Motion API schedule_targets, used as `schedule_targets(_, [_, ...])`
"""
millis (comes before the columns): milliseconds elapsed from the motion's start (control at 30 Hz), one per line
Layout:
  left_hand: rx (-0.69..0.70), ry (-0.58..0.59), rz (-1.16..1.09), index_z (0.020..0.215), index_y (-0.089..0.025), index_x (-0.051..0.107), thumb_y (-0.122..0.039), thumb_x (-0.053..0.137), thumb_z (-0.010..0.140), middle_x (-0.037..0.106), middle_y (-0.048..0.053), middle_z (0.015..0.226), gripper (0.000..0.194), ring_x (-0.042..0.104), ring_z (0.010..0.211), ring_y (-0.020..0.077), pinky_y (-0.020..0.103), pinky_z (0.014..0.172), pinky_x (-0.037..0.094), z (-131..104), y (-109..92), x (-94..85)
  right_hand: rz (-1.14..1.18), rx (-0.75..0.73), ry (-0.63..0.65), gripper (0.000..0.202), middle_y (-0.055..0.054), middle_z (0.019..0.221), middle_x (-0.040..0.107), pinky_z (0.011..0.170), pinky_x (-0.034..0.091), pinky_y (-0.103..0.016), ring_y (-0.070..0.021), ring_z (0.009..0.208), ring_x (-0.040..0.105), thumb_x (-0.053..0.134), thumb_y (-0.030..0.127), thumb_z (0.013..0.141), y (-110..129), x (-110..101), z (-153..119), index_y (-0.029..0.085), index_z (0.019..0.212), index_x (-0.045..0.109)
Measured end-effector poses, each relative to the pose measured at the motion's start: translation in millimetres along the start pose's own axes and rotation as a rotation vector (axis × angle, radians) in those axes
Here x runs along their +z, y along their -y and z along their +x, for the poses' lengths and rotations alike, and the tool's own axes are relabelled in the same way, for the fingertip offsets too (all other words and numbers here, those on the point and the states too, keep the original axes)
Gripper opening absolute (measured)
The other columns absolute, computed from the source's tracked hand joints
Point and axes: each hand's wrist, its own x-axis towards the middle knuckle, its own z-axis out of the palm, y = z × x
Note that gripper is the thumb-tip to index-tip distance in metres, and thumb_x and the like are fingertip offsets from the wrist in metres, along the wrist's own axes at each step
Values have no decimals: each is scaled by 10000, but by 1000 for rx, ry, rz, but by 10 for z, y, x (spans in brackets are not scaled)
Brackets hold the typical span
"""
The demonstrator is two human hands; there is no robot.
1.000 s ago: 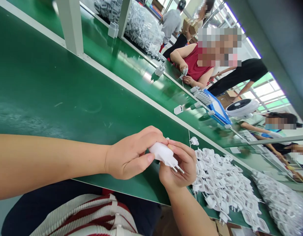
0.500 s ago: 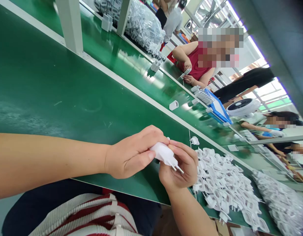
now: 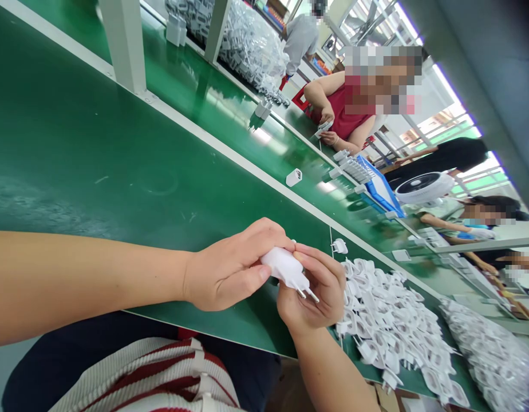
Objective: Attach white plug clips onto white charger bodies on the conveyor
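Observation:
Both my hands are closed around one white two-pin plug charger (image 3: pixel 284 266), held just above the green bench. My left hand (image 3: pixel 236 269) grips its wide end between thumb and fingers. From the other side, my right hand (image 3: pixel 318 286) has its fingertips on the housing, and the two metal pins point down toward its palm. Part of the housing is hidden behind the fingers. Right of my right hand lies a large heap of white plug parts (image 3: pixel 389 315). One separate white plug piece (image 3: pixel 340 246) lies just beyond the hands.
Behind a pale rail (image 3: pixel 230 151) runs a shiny green belt carrying spaced white chargers (image 3: pixel 294 177). A clear bag of white parts (image 3: pixel 488 343) lies at the right. A post (image 3: pixel 125 46) stands at upper left. Across the belt are co-workers, a blue tray (image 3: pixel 380 186) and a fan (image 3: pixel 423 186).
The chargers on the belt have shifted left and up the picture. A co-worker in black has changed posture in the background. My hands and the charger between them are almost unchanged.

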Motion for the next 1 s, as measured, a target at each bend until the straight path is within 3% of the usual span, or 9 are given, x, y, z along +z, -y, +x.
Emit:
schedule_targets(433, [-70, -9, -30, 1265, -175, 522, -384, 264, 1072, 550, 132, 1126, 384, 500, 1075, 263, 451, 1000, 463, -2, -9, 5, -7, 21, 5, 367, -47, 1071, 726, 755, 673, -363, -201, 910, 744, 763, 119, 831, 4, 28, -14, 232, 1176, 713])
schedule_targets(767, [-68, -16, -58, 1292, -111, 507, -370, 282, 1068, 524, 154, 1165, 410, 494, 1099, 250, 427, 1029, 452, -24, 14, 20, 23, 20, 13, 407, -69, 1091, 728, 773, 666, -378, -215, 938, 743, 765, 67, 797, -5, 18, -27, 190, 1182, 715])
schedule_targets(1000, [-83, -45, -56, 1274, -155, 515, -310, 294, 1080, 544, 134, 1141, 332, 507, 1092, 241, 410, 1020, 463, -23, -23, 36, -10, 14, 2, 435, -60, 1067, 739, 742, 665, -361, -208, 908, 746, 757, 25, 757, 28, 41, 12, 192, 1156, 719])
